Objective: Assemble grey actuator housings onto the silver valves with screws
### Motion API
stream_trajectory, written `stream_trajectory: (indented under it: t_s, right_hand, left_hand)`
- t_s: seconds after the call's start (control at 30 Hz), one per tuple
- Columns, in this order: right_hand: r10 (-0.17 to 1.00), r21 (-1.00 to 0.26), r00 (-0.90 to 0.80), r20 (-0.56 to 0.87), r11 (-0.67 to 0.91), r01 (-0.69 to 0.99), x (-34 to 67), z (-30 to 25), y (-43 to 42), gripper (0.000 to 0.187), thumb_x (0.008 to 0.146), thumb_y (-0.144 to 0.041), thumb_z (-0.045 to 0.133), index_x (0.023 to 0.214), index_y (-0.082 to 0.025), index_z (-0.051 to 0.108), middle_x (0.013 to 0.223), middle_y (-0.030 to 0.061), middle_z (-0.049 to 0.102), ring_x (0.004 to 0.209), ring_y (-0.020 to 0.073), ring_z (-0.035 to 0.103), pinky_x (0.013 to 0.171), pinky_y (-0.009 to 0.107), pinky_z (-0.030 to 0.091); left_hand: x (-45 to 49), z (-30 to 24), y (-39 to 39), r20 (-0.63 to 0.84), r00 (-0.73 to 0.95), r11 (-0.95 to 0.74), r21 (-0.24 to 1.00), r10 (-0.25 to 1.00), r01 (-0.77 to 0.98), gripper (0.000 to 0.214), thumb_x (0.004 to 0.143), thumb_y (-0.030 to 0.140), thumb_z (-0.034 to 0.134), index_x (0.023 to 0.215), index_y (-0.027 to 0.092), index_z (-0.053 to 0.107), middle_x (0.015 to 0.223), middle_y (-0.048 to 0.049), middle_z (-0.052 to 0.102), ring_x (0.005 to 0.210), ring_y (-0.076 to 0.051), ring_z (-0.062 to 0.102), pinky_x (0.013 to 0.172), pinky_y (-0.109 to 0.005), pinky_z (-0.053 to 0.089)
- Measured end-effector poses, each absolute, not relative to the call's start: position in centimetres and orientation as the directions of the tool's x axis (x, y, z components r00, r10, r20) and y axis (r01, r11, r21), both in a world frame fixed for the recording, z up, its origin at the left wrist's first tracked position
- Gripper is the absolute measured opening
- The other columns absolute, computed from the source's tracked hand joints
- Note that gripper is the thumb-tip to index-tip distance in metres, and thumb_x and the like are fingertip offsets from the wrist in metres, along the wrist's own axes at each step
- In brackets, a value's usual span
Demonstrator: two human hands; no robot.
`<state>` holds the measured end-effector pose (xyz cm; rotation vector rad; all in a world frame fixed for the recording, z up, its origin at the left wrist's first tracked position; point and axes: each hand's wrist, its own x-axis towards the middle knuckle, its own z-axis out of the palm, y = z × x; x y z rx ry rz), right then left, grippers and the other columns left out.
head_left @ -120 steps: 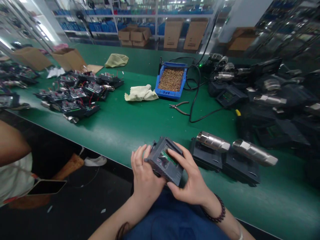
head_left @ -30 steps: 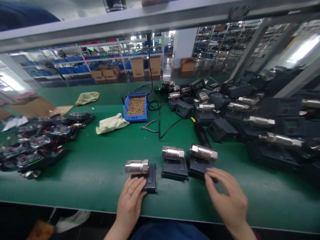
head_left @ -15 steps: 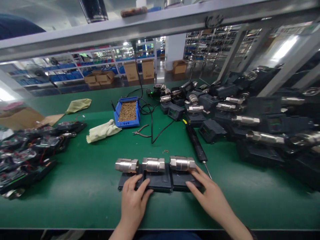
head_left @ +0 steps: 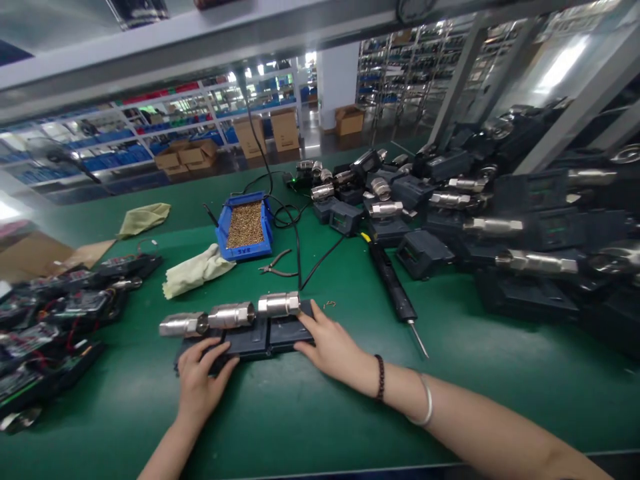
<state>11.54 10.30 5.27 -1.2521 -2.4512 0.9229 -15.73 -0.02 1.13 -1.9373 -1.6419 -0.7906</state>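
Three dark plastic housings lie in a slanted row, face down, each with a silvery hex-ended pipe fitting along its far side: left fitting (head_left: 183, 325), middle fitting (head_left: 231, 315), right fitting (head_left: 279, 305). My left hand (head_left: 200, 380) grips the left housing, fingers bent over its top and thumb near the middle housing (head_left: 245, 341). At the other end, my right hand (head_left: 333, 347) grips the right housing (head_left: 286, 333), index finger by its fitting and thumb at the near edge. All three housings sit close together on the green bench mat (head_left: 310, 427).
An electric screwdriver (head_left: 393, 280) lies right of the row. Behind are cutting pliers (head_left: 276, 265), a blue tray (head_left: 245, 253) of small brass-coloured screws, and gloves (head_left: 195, 272). Similar housings (head_left: 425, 253) pile up at right; opened units with circuit boards (head_left: 80, 293) crowd the left.
Both hands have slid the row of housings to the left across the mat, and it now slants, right end farther away. More of my right forearm shows. The camera view has shifted slightly.
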Motion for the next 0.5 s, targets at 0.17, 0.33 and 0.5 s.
stream_trajectory:
  t_s: [0.17, 0.33, 0.5]
  right_hand:
    - [0.843, -0.632, -0.538, 0.003, 0.418, 0.652, 10.5, 4.3, 13.7, 0.059, 0.082, -0.023, 0.067, 0.138, -0.014, 0.050, 0.146, 0.0297, 0.040, 0.123, 0.0369, 0.057, 0.101, 0.048, 0.047]
    - [0.882, -0.644, -0.465, 0.074, 0.398, 0.653, 10.9, 2.3, 16.5, 0.053, 0.085, -0.021, 0.060, 0.137, -0.016, 0.050, 0.143, 0.0222, 0.048, 0.136, 0.0324, 0.044, 0.109, 0.049, 0.039]
    - [0.885, -0.639, -0.451, 0.116, 0.414, 0.648, 11.4, 1.7, 15.3, 0.062, 0.084, -0.016, 0.056, 0.144, -0.016, 0.039, 0.152, 0.0203, 0.036, 0.141, 0.0293, 0.037, 0.113, 0.047, 0.035]
  left_hand:
    - [-16.6, 0.6, 4.7, 0.629, -0.012, -0.125, 0.174, 0.777, 0.977, 0.017, 0.081, 0.034, 0.069, 0.094, 0.023, 0.071, 0.098, -0.0096, 0.069, 0.092, -0.028, 0.063, 0.083, -0.043, 0.046]
    - [-15.5, -0.2, 8.5, 0.579, -0.066, -0.062, 0.199, 0.813, 0.978, 0.025, 0.071, 0.029, 0.080, 0.095, 0.026, 0.073, 0.102, -0.0068, 0.070, 0.098, -0.026, 0.063, 0.089, -0.042, 0.049]
    - [-14.4, 1.4, 8.8, 0.580, -0.086, -0.081, 0.255, 0.810, 0.963, 0.028, 0.070, 0.026, 0.081, 0.097, 0.024, 0.072, 0.106, -0.0092, 0.070, 0.099, -0.029, 0.063, 0.089, -0.046, 0.051]
